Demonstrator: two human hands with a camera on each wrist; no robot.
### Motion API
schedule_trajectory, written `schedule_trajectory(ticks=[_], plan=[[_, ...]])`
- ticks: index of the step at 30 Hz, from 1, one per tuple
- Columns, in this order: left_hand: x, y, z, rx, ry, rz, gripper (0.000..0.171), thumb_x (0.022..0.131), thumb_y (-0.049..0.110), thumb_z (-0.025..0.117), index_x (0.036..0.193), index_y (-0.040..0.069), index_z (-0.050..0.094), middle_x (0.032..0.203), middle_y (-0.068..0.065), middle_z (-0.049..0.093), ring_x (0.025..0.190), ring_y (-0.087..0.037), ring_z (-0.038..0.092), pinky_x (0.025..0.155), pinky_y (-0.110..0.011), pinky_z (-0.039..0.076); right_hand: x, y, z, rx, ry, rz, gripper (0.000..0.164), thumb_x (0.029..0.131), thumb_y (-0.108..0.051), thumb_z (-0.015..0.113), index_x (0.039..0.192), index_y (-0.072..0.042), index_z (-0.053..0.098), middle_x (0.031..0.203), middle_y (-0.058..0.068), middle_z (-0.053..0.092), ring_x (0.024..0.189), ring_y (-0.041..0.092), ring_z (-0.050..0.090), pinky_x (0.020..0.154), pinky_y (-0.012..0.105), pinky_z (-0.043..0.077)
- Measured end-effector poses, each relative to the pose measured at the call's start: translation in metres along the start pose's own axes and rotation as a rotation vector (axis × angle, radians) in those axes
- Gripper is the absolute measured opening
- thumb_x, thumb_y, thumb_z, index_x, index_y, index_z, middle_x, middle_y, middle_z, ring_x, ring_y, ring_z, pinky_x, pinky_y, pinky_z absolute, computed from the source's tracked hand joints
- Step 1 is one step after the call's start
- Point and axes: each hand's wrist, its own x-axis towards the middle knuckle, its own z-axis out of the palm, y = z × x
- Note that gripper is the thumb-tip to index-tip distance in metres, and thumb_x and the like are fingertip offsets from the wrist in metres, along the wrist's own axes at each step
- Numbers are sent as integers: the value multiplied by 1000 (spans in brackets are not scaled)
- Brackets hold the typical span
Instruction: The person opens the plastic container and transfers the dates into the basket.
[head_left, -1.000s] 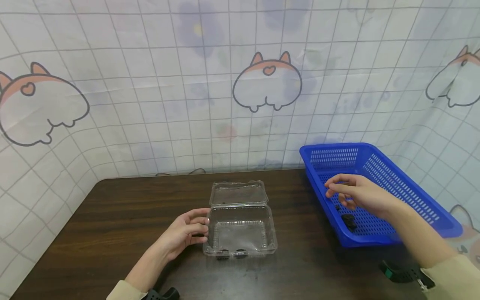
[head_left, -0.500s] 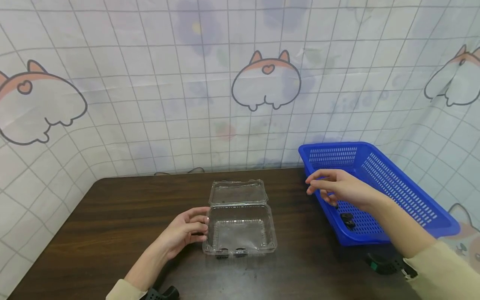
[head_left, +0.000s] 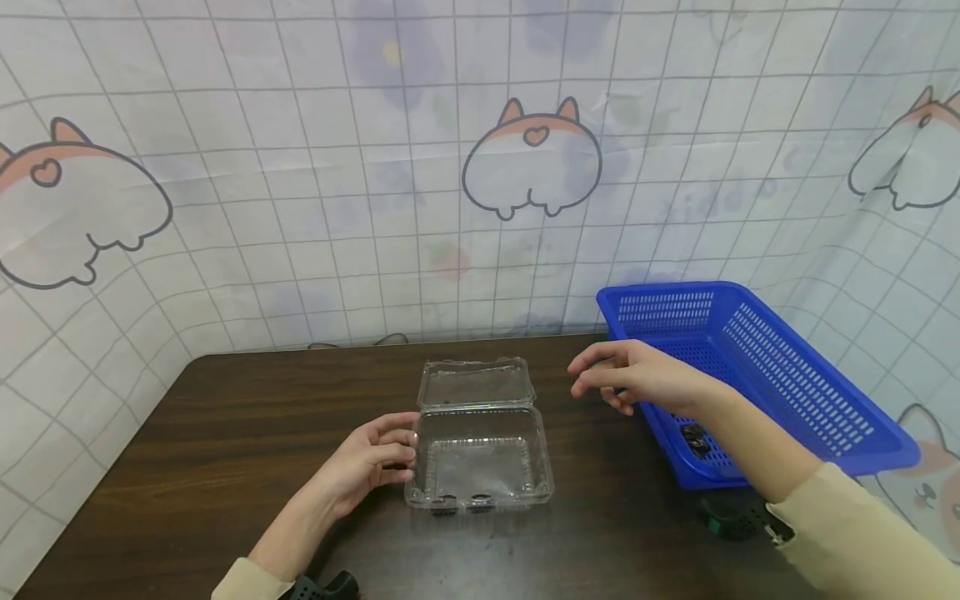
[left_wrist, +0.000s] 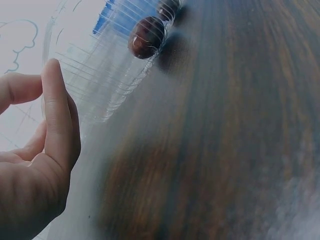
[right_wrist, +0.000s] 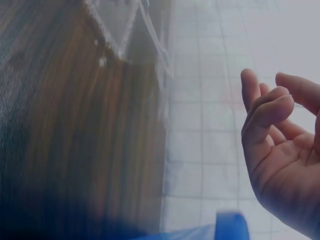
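Note:
A clear plastic clamshell box [head_left: 486,462] stands on the table with its lid [head_left: 480,386] tilted back. My left hand [head_left: 371,462] rests at its left side, fingertips touching the wall, fingers fairly straight. Through the clear wall in the left wrist view shows a glossy reddish-brown oval fruit [left_wrist: 146,37], like a date, and part of a second fruit [left_wrist: 168,8]; both lie along the box's front edge. My right hand [head_left: 637,379] hovers over the blue basket's left rim, fingers loosely bent. The right wrist view shows nothing held in its fingers.
The blue perforated basket [head_left: 810,367] stands at the table's right. A small dark cluster [head_left: 696,440] lies in its near left corner, partly beside my right forearm. Behind the dark wooden table [head_left: 247,417] hangs a white gridded cloth [head_left: 337,208].
My right hand has moved left, from above the basket's inside to beyond its left rim, toward the box. The left hand and the box have stayed in place.

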Motion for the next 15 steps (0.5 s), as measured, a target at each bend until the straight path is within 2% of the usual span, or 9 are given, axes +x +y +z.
schedule_trajectory(ticks=[9, 15], plan=[[-1, 0, 0, 0, -4, -2, 64, 97, -1, 64, 153, -3, 36, 106, -5, 61, 85, -16, 66, 78, -32, 61, 14, -1, 14, 19, -49, -26, 33, 102, -20, 66, 130, -3, 61, 112, 15, 73, 62, 17, 50, 54, 27, 45], [0, -1, 0, -1, -5, 0, 64, 97, -1, 65, 153, -3, 36, 107, -5, 61, 84, -14, 65, 78, -32, 61, 21, -1, 24, 28, -78, -31, 33, 100, -19, 69, 128, -2, 63, 100, 12, 73, 62, 17, 50, 55, 27, 44]])
